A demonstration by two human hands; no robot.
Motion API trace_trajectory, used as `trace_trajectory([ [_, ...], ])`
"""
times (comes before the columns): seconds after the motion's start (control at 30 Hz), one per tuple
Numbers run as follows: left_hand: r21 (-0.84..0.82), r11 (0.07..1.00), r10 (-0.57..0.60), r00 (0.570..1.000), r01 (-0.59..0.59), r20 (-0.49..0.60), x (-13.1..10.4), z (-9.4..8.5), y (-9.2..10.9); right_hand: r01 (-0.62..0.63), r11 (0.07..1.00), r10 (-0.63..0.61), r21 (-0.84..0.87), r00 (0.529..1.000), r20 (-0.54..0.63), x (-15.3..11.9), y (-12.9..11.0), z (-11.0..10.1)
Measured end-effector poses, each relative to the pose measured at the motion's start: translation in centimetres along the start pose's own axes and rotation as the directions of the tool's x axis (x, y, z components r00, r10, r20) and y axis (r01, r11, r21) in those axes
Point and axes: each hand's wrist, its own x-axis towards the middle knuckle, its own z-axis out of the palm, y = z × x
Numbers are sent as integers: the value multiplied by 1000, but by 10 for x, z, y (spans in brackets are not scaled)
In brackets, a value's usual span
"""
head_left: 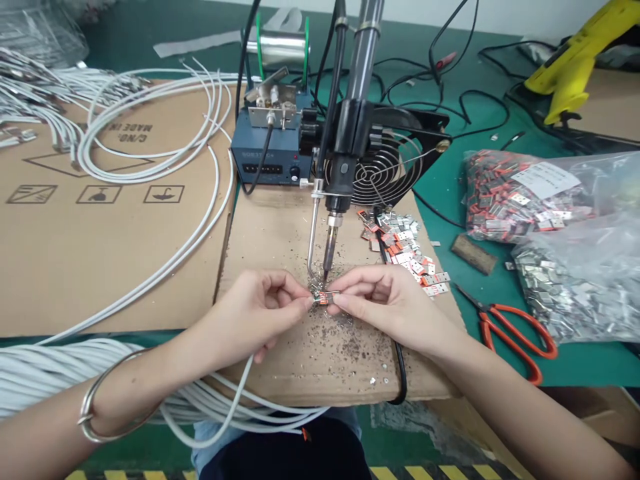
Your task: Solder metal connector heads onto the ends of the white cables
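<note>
My left hand (pixel 270 303) pinches the end of a grey cable (pixel 239 393), which loops down from under the palm. Opposite it, my right hand (pixel 380 300) holds a small orange-and-silver USB connector (pixel 327 298) between thumb and fingers. Cable end and connector meet just under the tip of a soldering iron (pixel 331 247) clamped upright above them. Beside the tip, a thin metal feed tube (pixel 313 240) points down at the same spot. Whether the tip touches the connector I cannot tell. Loose connectors (pixel 400 243) lie in a pile beyond my right hand.
Behind the iron stand a blue solder feeder (pixel 265 150) with a solder spool (pixel 283 53) and a black fan (pixel 385 160). To the right lie orange-handled scissors (pixel 515 333) and bags of metal parts (pixel 525 193). Coiled cables (pixel 150 173) cover cardboard (pixel 125 267) at left.
</note>
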Motion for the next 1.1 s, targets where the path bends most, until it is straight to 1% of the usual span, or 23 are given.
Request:
trace_trajectory([
  [0.1, -30, 1000, 6, 1000, -5, 19, -6, 1, 0, 41, 999, -41, -13, 998, 48, -6, -2, -3],
  [0.2, -91, 996, 27, 995, -18, 96, -14, 4, -4, 130, 991, -126, -39, 988, 91, -19, -4, -7],
  [0.3, -139, 989, 77, 985, -55, 155, -24, 12, -10, 177, 981, -168, -75, 979, 117, -36, -6, -8],
  [0.4, -171, 976, 159, 975, -132, 153, -34, 21, -17, 200, 976, -187, -85, 972, 143, -51, -6, -7],
  [0.47, -148, 965, 236, 963, -216, 131, -40, 25, -20, 206, 976, -192, -71, 968, 160, -60, -5, -6],
  [0.57, -39, 949, 315, 942, -313, 116, -47, 30, -23, 208, 976, -195, -63, 967, 164, -69, -1, -4],
  [0.67, 24, 943, 324, 935, -331, 147, -53, 33, -28, 198, 979, -186, -57, 969, 165, -77, 2, -1],
  [0.83, 37, 937, 332, 921, -347, 205, -61, 39, -36, 153, 988, -148, -12, 969, 199, -89, 9, 1],
  [1.03, 21, 921, 376, 903, -389, 206, -66, 45, -40, 188, 982, -181, -20, 965, 192, -98, 14, 6],
  [1.1, 24, 913, 392, 894, -406, 214, -67, 48, -43, 197, 980, -184, -40, 959, 214, -102, 14, 5],
])
